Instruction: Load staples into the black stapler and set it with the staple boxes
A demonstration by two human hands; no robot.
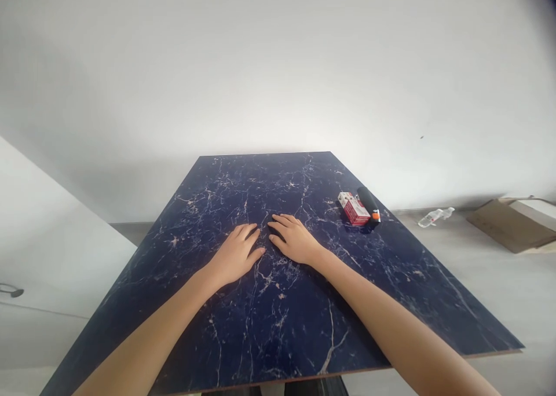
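Both hands rest palm down near the middle of a dark blue, marble-patterned table. My left hand lies with its fingers a little apart and holds nothing. Close beside it, my right hand touches the tabletop, fingers spread and empty. A narrow gap separates the fingertips of the two hands. Right of my right hand, a red and white box sits near the table's right edge. Against the box lies a black cylindrical object with an orange spot at its near end; its kind is unclear.
A pale wall stands behind the table's far edge. On the floor to the right are a clear plastic bottle and an open cardboard box. A dark cable end shows at the far left.
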